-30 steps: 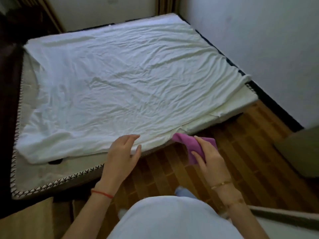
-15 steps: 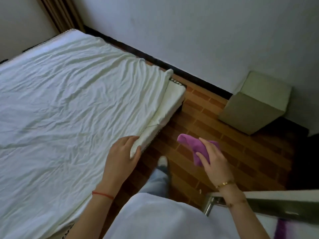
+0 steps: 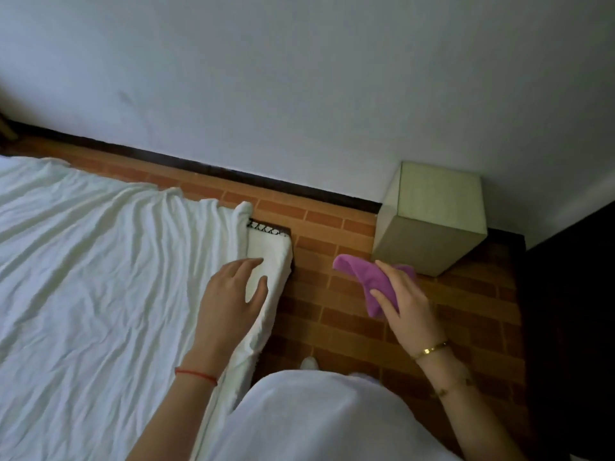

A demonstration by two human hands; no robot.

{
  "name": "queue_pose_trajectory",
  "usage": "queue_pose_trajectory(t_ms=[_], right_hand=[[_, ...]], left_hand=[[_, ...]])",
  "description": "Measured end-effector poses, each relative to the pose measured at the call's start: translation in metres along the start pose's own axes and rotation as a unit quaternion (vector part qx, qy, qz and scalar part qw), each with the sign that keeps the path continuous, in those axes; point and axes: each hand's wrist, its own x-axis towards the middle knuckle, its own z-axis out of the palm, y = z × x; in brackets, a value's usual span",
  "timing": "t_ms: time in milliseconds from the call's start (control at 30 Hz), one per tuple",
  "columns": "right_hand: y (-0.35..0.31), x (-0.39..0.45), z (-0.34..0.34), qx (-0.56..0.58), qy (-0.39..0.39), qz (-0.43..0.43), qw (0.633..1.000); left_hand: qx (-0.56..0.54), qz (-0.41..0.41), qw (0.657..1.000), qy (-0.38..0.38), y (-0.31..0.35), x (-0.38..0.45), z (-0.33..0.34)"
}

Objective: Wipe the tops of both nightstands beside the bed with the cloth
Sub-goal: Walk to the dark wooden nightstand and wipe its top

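A pale green box-shaped nightstand (image 3: pixel 436 197) stands on the floor against the wall, right of the bed. My right hand (image 3: pixel 404 302) is shut on a purple cloth (image 3: pixel 357 269), held in the air just in front of and left of the nightstand, not touching it. My left hand (image 3: pixel 229 299) hovers with fingers apart over the corner of the bed (image 3: pixel 100 261), which is covered by a wrinkled white sheet. Only one nightstand is in view.
Brick-patterned wooden floor (image 3: pixel 332 314) lies between bed and nightstand. A white wall with a dark skirting board (image 3: pixel 199 168) runs behind. Dark furniture (image 3: pixel 572 311) fills the right edge. My white top and a shoe tip (image 3: pixel 309 362) show at the bottom.
The view has swung right from the whole bed to its corner and the nightstand, which now sits closer. Both hands keep their pose, the cloth still in my right hand.
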Motion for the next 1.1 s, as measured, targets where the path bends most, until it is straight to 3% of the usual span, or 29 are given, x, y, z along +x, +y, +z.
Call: queue_pose_trajectory(t_ms=[167, 300, 667, 867, 1100], right_hand=[[0.004, 0.101, 0.000, 0.012, 0.009, 0.011, 1.000], [0.011, 0.182, 0.011, 0.016, -0.011, 0.011, 1.000], [0.033, 0.512, 0.020, -0.009, -0.087, -0.104, 0.991], [-0.006, 0.663, 0.025, -0.008, -0.118, -0.173, 0.978], [-0.066, 0.788, 0.074, 0.001, -0.190, -0.256, 0.948]], left_hand=[[-0.003, 0.036, 0.999, -0.020, -0.011, 0.111, 0.017], [-0.003, 0.019, 1.000, -0.018, -0.022, 0.184, 0.036], [-0.010, -0.102, 0.994, 0.035, -0.046, 0.440, 0.096], [-0.009, -0.178, 0.980, 0.093, -0.057, 0.545, 0.087], [0.016, -0.278, 0.950, 0.139, -0.104, 0.613, 0.076]])
